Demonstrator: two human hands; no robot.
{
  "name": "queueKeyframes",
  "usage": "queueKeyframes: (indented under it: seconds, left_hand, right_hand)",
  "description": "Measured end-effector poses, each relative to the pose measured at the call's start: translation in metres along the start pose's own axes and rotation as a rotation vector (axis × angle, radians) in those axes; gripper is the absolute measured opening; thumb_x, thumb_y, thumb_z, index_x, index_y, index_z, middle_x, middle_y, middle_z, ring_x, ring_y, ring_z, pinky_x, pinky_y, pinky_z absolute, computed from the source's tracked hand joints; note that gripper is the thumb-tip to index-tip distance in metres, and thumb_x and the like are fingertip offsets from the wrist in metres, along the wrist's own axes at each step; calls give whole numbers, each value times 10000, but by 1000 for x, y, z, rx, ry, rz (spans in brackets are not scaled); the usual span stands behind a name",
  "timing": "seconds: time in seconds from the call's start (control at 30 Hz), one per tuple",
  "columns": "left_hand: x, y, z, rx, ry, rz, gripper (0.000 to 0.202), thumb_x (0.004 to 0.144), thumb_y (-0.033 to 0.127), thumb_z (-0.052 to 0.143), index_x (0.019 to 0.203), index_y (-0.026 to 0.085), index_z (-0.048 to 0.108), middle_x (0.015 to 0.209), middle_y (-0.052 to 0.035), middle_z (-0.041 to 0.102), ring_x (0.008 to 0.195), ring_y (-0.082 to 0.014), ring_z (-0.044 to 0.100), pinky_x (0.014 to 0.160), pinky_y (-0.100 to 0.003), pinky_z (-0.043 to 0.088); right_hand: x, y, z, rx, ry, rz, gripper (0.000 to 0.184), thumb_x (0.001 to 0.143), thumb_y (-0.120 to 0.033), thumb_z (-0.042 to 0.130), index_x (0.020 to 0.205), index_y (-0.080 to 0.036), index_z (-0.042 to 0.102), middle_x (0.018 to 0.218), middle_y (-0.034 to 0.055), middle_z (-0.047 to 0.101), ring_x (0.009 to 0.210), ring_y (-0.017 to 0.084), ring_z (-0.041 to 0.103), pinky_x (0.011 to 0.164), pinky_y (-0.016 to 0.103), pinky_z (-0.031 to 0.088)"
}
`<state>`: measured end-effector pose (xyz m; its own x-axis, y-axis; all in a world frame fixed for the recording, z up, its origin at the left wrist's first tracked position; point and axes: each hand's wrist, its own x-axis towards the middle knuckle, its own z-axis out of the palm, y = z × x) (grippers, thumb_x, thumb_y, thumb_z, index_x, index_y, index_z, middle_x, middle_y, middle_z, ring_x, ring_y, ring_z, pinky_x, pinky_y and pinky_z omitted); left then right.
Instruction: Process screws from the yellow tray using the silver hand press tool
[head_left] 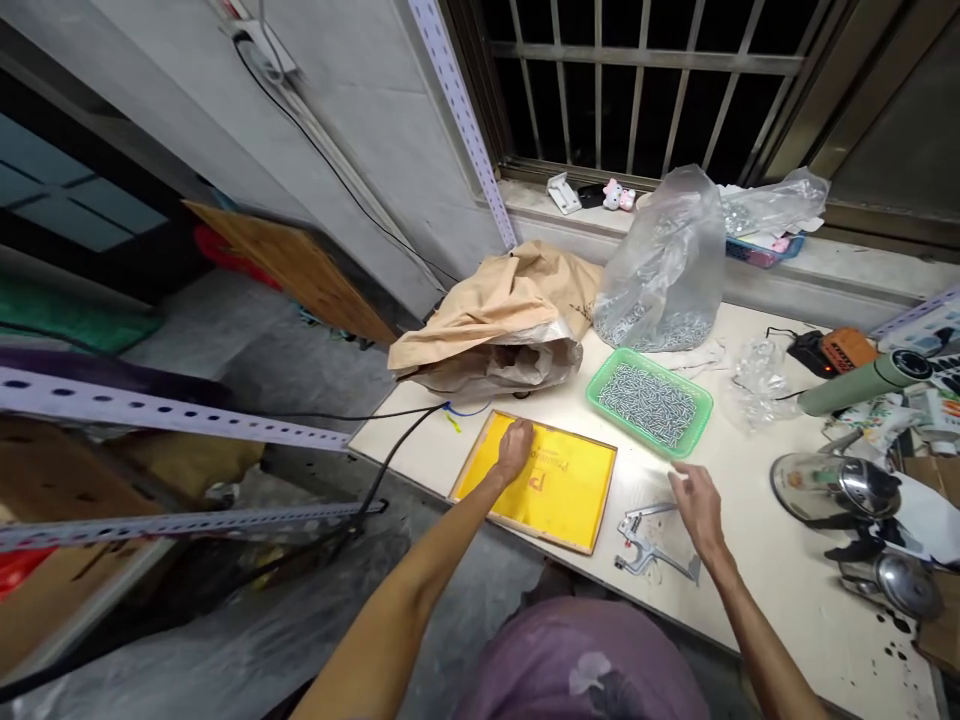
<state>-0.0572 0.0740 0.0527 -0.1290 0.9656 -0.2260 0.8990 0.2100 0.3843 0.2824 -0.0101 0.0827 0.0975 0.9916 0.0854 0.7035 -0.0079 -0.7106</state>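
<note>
Tub: the green tub (pixel 703 412) stands on the table (pixel 757 540), beyond the tray and to its right. From your right hand (pixel 699 508) it lies ahead and to the left; from your left hand (pixel 516 450), to the right and a little farther off.
Tub axis: its long side slants from far left to near right, so the near right corner points roughly toward your right fingertips.
Nearer hand: the right. Its fingertips are just beside that corner; contact cannot be told from this angle.
Pins: small metal pieces (pixel 649 402) lie in a loose layer inside the tub, pointing many ways.
Right hand: fingers bent toward the tub, palm down. Whether the tips are apart or pinch a pin is too small to tell.
Left hand: fingers curled down over the far left part of the yellow tray (pixel 574 505). What they pinch, if anything, is hidden under your hand.
Tray: in front of you at the table's near edge; long axis left to right, slanting nearer at its right end, about parallel to the tub's.
Tool: metal, with arms splayed (pixel 637 555), lies flat between the tray and your right forearm, apart from both hands.
</note>
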Motion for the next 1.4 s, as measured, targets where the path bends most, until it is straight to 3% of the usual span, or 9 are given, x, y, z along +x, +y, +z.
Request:
queueKeyframes:
  seconds: [0.1, 0.2, 0.3, 0.4, 0.6, 0.87, 1.07, 1.3, 1.4]
  left_hand:
    - [-27, 25, 2, -183, -78, -89, 84, 797, 110, 548, 776, 132, 626, 788, -51, 664, 753, -149, 633, 728, -246, 499]
    - [-73, 64, 23, -481, -382, -184, 79, 812, 155, 574, 836, 133, 646, 660, 1, 646, 535, -92, 596, 560, -197, 496]
    - [-119, 99, 49, -572, -646, -269, 50, 800, 149, 612, 812, 118, 649, 519, 43, 575, 417, -61, 528, 461, -160, 452]
    - [-146, 117, 67, -547, -739, -321, 55, 795, 156, 639, 765, 111, 645, 446, 68, 512, 385, -53, 509, 437, -143, 430]
    - [-160, 123, 82, -424, -727, -337, 92, 830, 170, 604, 788, 105, 655, 437, 68, 505, 398, -60, 527, 429, -133, 407]
    - [-165, 120, 92, -276, -665, -318, 147, 832, 218, 604, 752, 116, 674, 444, 55, 530, 405, -67, 540, 461, -146, 400]
    - [-167, 118, 96, -271, -687, -352, 172, 859, 212, 551, 796, 126, 686, 365, 62, 465, 404, -91, 550, 474, -159, 423]
    - [-160, 119, 94, -179, -714, -207, 160, 833, 187, 567, 747, 117, 681, 366, 59, 456, 418, -92, 556, 502, -161, 432]
    - [-156, 119, 95, -163, -764, -244, 156, 836, 186, 564, 763, 115, 682, 358, 53, 464, 421, -102, 564, 508, -167, 440]
  right_hand:
    - [-53, 23, 4, -120, -164, -17, 315, 903, -410, 423, 1029, -209, 629, 910, 76, 619, 748, 186, 604, 638, 313, 501]
    - [-96, 37, 4, -281, -295, -20, 261, 887, -351, 469, 1084, -231, 593, 956, 64, 596, 803, 190, 615, 621, 295, 493]
    - [-118, 42, 1, -401, -385, -3, 201, 888, -267, 470, 1052, -231, 581, 947, 51, 584, 795, 166, 606, 613, 262, 465]
    - [-123, 41, 0, -471, -442, 32, 150, 908, -241, 443, 951, -224, 586, 892, 39, 581, 782, 148, 587, 612, 239, 429]
    - [-123, 39, 4, -528, -479, 65, 125, 912, -222, 463, 881, -221, 583, 872, 28, 582, 803, 138, 561, 627, 228, 374]
    - [-129, 43, 9, -483, -415, 63, 132, 906, -194, 478, 838, -210, 591, 843, 30, 587, 781, 142, 544, 622, 240, 354]
    - [-131, 42, 11, -500, -378, 36, 144, 912, -191, 477, 823, -203, 589, 815, 32, 578, 751, 139, 523, 612, 246, 339]
    - [-131, 37, 10, -530, -374, 27, 167, 912, -166, 470, 790, -201, 579, 795, 32, 574, 729, 139, 501, 593, 252, 308]
    - [-132, 37, 10, -531, -368, 11, 203, 920, -152, 440, 776, -198, 576, 789, 36, 570, 717, 141, 490, 591, 258, 295]
